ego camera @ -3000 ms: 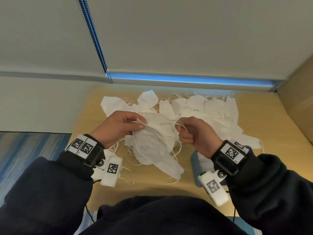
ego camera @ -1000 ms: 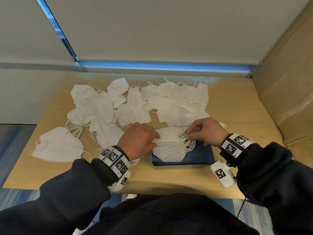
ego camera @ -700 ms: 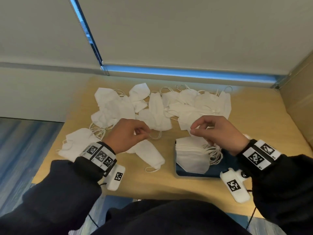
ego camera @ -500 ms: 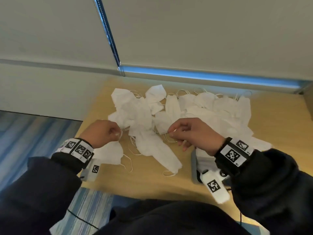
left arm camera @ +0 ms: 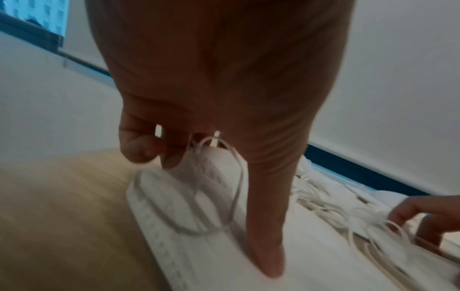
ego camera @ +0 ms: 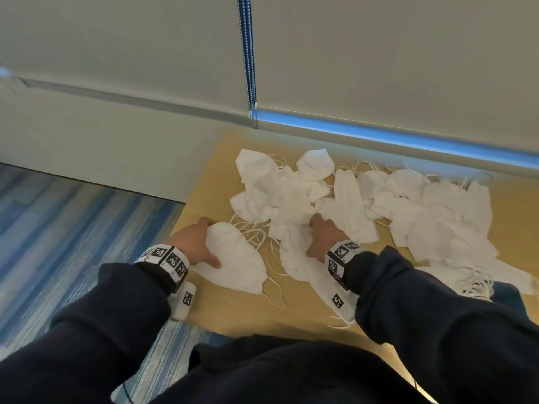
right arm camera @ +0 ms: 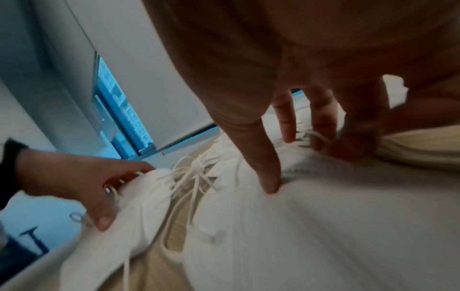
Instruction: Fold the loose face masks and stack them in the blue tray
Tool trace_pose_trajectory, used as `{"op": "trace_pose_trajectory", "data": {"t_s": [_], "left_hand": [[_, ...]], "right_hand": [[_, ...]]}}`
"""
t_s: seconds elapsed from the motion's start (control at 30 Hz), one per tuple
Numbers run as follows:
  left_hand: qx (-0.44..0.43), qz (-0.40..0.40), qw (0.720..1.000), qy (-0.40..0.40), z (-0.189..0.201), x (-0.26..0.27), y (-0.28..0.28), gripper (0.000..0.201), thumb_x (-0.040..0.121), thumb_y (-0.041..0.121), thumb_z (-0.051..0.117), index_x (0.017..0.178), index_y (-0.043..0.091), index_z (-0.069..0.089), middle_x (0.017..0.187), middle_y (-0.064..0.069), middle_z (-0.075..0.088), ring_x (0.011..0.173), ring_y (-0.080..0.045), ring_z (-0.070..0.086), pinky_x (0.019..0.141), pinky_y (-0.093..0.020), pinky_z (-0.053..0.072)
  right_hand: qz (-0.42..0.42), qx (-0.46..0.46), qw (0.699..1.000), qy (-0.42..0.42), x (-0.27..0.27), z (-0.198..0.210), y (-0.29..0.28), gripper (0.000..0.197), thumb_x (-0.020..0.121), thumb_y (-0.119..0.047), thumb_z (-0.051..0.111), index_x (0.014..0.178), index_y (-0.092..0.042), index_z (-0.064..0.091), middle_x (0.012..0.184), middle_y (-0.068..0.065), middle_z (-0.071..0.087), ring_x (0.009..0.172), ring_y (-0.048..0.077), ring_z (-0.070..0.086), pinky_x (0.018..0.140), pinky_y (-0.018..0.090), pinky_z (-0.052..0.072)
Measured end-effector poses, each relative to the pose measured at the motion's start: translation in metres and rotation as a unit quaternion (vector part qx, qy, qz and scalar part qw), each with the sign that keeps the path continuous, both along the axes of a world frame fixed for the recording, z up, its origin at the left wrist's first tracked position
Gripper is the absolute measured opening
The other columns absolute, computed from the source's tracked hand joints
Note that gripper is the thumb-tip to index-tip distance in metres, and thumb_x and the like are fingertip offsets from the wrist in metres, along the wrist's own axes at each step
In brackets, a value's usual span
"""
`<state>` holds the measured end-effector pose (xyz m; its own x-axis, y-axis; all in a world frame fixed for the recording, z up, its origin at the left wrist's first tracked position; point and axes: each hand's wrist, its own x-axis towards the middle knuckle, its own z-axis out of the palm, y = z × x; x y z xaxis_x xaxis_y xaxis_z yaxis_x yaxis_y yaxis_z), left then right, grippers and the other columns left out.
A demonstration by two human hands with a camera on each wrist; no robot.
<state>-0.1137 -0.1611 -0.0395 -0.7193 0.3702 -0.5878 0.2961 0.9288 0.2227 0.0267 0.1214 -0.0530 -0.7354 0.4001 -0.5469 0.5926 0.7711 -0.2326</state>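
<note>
Now that a folded mask has gone onto the stack in the tray and both hands have left it, they have swung back over to the loose pile at the left end of the pale wooden counter [ego camera: 239, 310]. The left hand [ego camera: 194, 243] curls over the far edge of a flat white fabric face mask [ego camera: 233, 258] lying near the counter's left edge, thumb pressed on its near side; in the left wrist view one elastic ear loop [left arm camera: 224, 196] hangs from between the bent fingers. The right hand [ego camera: 323, 236] rests spread on a second crumpled white mask [ego camera: 294, 258] just beside the first, fingers straight and pressing the cloth down, gripping nothing.

Behind them the heap of loose white masks [ego camera: 408, 205] sprawls across the counter, many still unfolded. Only a corner of the blue tray [ego camera: 507, 295] shows at the right, under the right sleeve, with the stack of folded white masks [ego camera: 478, 275] and its bunched loops on it.

So one cycle looks finished and another is starting: the left hand's mask seems the next to be lifted, flattened and folded. Tangled loops between the two masks could drag a neighbour along.
</note>
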Motion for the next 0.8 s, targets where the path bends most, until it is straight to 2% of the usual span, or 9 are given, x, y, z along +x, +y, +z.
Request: {"op": "trace_pose_trajectory", "data": {"t_s": [0.1,0.17,0.23,0.27,0.4,0.53,0.6,0.67,0.8], "left_hand": [[0.014,-0.029,0.999,-0.008,0.004,-0.005,0.006,0.092,0.066,0.052,0.089,0.141,0.023,0.046,0.13,-0.004,0.061,0.117,-0.026,0.058,0.092,-0.038,0.05],[0.068,-0.036,0.997,-0.029,0.013,-0.012,0.011,0.059,0.077,0.055,0.081,0.126,0.027,0.062,0.119,0.002,0.066,0.111,-0.022,0.06,0.084,-0.032,0.048],[0.15,-0.022,0.987,-0.053,0.025,-0.02,0.015,0.022,0.088,0.045,0.075,0.104,0.031,0.07,0.103,0.007,0.07,0.101,-0.021,0.065,0.075,-0.03,0.048],[0.185,-0.013,0.981,-0.059,0.031,-0.024,0.017,0.013,0.09,0.039,0.074,0.097,0.028,0.072,0.098,0.006,0.071,0.098,-0.021,0.066,0.076,-0.032,0.05],[0.286,0.039,0.957,-0.027,0.052,-0.036,0.027,0.01,0.085,0.027,0.079,0.081,0.023,0.07,0.085,0.001,0.07,0.084,-0.022,0.065,0.072,-0.033,0.045],[0.36,0.086,0.929,0.02,0.071,-0.048,0.036,0.006,0.087,0.023,0.074,0.087,0.025,0.069,0.09,0.0,0.071,0.086,-0.022,0.064,0.075,-0.037,0.048],[0.4,0.116,0.908,0.043,0.079,-0.051,0.042,0.008,0.087,0.019,0.071,0.089,0.026,0.068,0.091,0.003,0.07,0.086,-0.021,0.063,0.075,-0.036,0.047],[0.441,0.135,0.887,0.038,0.087,-0.051,0.05,0.012,0.088,0.016,0.069,0.095,0.026,0.068,0.094,0.004,0.07,0.089,-0.02,0.065,0.075,-0.035,0.049],[0.509,0.157,0.846,-0.023,0.096,-0.04,0.066,0.026,0.089,0.012,0.072,0.113,0.024,0.07,0.108,0.005,0.076,0.101,-0.017,0.071,0.085,-0.038,0.056]], "right_hand": [[-0.021,-0.04,0.999,-0.015,-0.008,0.013,0.007,0.071,0.074,-0.015,0.083,0.133,-0.014,0.043,0.123,0.011,0.059,0.108,0.031,0.061,0.089,0.04,0.055],[-0.027,-0.051,0.998,-0.012,-0.011,0.028,0.016,0.064,0.073,-0.014,0.087,0.129,-0.014,0.056,0.122,0.007,0.061,0.113,0.029,0.06,0.09,0.033,0.052],[-0.04,-0.076,0.996,0.003,-0.011,0.045,0.028,0.053,0.071,-0.018,0.09,0.118,-0.017,0.066,0.113,0.002,0.062,0.109,0.025,0.061,0.084,0.029,0.048],[-0.052,-0.097,0.994,0.014,-0.01,0.053,0.034,0.047,0.07,-0.021,0.091,0.112,-0.019,0.07,0.108,0.0,0.064,0.104,0.024,0.062,0.08,0.028,0.047],[-0.116,-0.157,0.976,0.097,-0.001,0.084,0.056,0.029,0.073,-0.026,0.091,0.095,-0.015,0.075,0.091,-0.004,0.066,0.085,0.014,0.058,0.073,0.026,0.043],[-0.212,-0.216,0.932,0.203,0.007,0.106,0.066,0.027,0.072,-0.023,0.091,0.09,-0.008,0.076,0.092,-0.009,0.065,0.085,0.005,0.056,0.068,0.02,0.038],[-0.216,-0.224,0.927,0.212,0.009,0.111,0.068,0.021,0.073,-0.019,0.09,0.084,-0.009,0.075,0.088,-0.005,0.067,0.084,0.009,0.059,0.07,0.022,0.043],[-0.222,-0.238,0.925,0.196,0.011,0.112,0.069,0.023,0.075,-0.012,0.088,0.091,-0.005,0.073,0.088,0.004,0.071,0.081,0.017,0.065,0.069,0.028,0.054],[-0.221,-0.237,0.927,0.188,0.013,0.104,0.067,0.045,0.067,-0.01,0.091,0.107,-0.01,0.07,0.098,0.01,0.075,0.09,0.027,0.071,0.07,0.035,0.058]]}}
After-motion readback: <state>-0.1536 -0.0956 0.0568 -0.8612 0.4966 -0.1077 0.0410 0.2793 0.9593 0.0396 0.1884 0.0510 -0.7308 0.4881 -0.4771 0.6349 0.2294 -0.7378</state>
